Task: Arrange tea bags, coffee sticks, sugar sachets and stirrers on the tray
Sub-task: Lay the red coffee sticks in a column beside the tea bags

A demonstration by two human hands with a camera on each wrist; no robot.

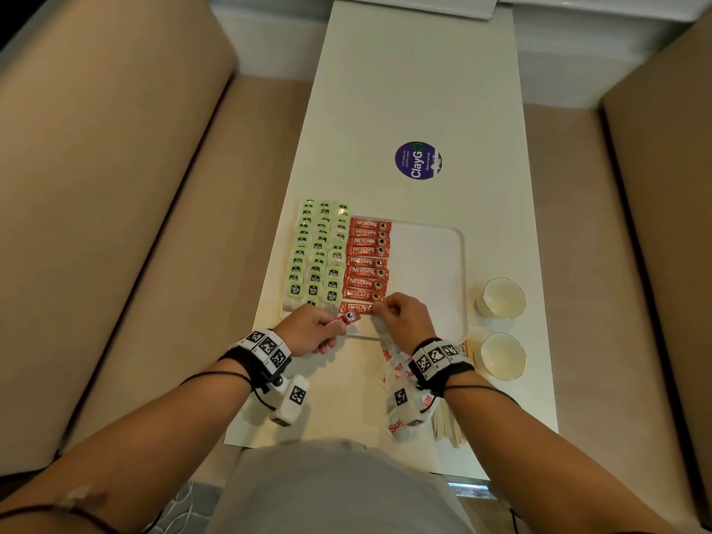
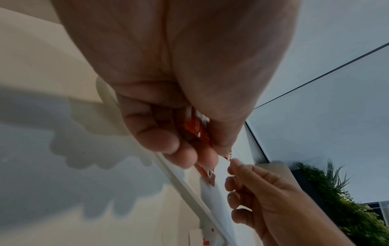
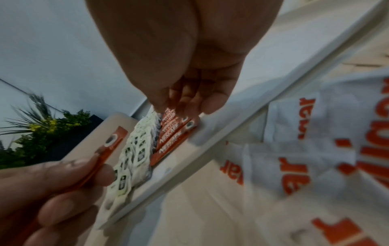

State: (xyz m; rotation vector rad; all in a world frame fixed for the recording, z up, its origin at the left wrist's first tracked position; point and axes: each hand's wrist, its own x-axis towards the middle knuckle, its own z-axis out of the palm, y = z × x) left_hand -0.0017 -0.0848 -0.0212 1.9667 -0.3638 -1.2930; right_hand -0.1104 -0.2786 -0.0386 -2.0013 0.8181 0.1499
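White table [image 1: 424, 90], long, between tan seats. White tray [image 1: 431, 264] near its front edge. Green tea bags [image 1: 318, 256] in three columns along tray's left edge; red Nescafé sticks [image 1: 368, 260] stacked in one column just beside them. Sugar sachets [image 1: 400, 379] heaped off tray's front right corner, wooden stirrers [image 1: 447, 425] beside. Two white cups [image 1: 502, 325] past tray's right edge. Left hand [image 1: 312, 333] curled, gripping spare coffee stick [image 1: 345, 319]. Right hand [image 1: 404, 319] fingertips pinching nearest stick [image 1: 356, 307] at tray's front edge.
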